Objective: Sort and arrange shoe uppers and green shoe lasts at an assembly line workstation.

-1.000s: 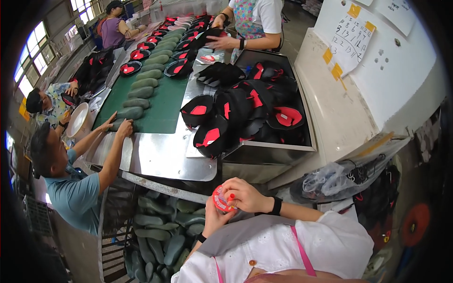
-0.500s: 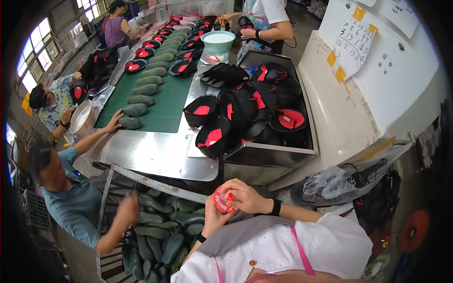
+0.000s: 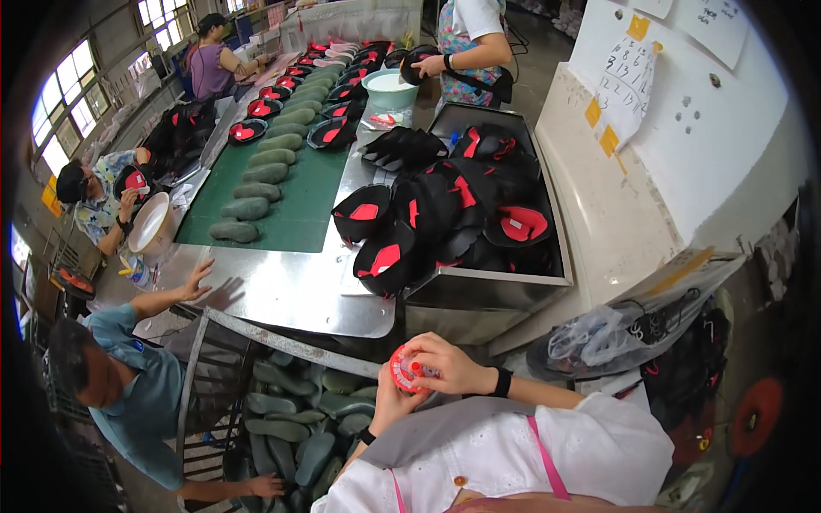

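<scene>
— Both hands grip that small red round thing, close to the chest, below the metal table.
— Right hand pinches it on top; left hand cups underneath. Best keep it steady there.

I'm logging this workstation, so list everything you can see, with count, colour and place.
roll: one, red and white, held in both hands
shoe uppers: many, black and red, piled in metal tray
tray: one, steel, ahead
moulds: row, grey-green, on green belt
soles: many, grey-green, in rack below
bowl: one, pale green, far end
bag: one, clear plastic, right
co-workers: four, around the table
left hand: under roll
right hand: fingers on roll
</scene>
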The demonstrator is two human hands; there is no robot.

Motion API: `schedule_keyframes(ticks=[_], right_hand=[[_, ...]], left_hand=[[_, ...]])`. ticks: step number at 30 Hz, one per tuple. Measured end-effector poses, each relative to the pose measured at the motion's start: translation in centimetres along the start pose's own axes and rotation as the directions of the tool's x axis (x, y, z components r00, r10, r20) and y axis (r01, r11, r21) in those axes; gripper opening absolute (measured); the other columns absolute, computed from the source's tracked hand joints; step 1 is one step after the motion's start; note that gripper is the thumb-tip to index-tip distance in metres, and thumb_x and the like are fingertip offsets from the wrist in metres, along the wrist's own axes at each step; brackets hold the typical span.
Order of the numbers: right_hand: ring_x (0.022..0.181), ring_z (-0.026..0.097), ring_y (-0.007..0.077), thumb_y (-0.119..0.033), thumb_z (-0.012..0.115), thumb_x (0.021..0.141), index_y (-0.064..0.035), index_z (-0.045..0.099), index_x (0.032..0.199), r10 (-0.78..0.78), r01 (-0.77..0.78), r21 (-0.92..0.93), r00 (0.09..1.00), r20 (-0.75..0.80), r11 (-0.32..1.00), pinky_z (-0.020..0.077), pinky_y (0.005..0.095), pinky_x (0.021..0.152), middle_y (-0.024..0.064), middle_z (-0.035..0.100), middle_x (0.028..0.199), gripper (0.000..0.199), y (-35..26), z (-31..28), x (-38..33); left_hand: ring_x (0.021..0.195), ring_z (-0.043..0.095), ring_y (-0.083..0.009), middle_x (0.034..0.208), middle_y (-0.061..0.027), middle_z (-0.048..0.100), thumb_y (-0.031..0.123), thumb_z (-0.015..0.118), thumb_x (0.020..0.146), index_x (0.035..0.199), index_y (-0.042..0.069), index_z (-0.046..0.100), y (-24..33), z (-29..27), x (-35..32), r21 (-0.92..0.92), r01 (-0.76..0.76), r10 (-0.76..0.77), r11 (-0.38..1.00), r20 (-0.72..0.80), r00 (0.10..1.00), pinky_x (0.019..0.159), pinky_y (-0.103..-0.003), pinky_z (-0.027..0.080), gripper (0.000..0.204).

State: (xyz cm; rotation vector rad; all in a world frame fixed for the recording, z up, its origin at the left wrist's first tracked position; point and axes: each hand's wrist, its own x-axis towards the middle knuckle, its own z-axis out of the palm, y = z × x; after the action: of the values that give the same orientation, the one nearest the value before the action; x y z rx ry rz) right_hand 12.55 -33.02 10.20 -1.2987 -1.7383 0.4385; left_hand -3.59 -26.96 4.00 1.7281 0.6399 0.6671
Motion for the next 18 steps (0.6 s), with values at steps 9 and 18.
schedule_keyframes(ticks=[9, 18], right_hand=[[0.102, 0.048, 0.0294, -0.017, 0.071, 0.073, -0.0012, 0.057, 0.087, -0.018, 0.018, 0.001, 1.0, -0.004, 1.0, 0.0414, 0.0379, 0.087, 0.0117, 0.052, 0.108, 0.025, 0.11, 0.11, -0.41], [0.104, 0.049, 0.0304, -0.018, 0.069, 0.076, -0.0014, 0.056, 0.086, -0.038, 0.038, 0.034, 0.999, 0.013, 0.999, 0.0409, 0.0387, 0.089, 0.0131, 0.053, 0.11, 0.023, -0.05, 0.34, -0.43]], left_hand=[[0.105, 0.051, -0.0304, 0.112, -0.0159, 0.051, 0.013, 0.08, 0.057, 0.122, 0.003, 0.044, -0.2, 0.37, -0.32, -0.021, -0.001, 0.001, 1.0, 0.002, 1.0, 0.089, -0.038, 0.041, 0.076], [0.104, 0.053, -0.0292, 0.112, -0.0159, 0.051, 0.011, 0.081, 0.057, 0.119, 0.002, 0.045, -0.03, 0.13, -0.52, -0.071, 0.004, -0.003, 0.997, 0.018, 1.0, 0.088, -0.037, 0.043, 0.073]])
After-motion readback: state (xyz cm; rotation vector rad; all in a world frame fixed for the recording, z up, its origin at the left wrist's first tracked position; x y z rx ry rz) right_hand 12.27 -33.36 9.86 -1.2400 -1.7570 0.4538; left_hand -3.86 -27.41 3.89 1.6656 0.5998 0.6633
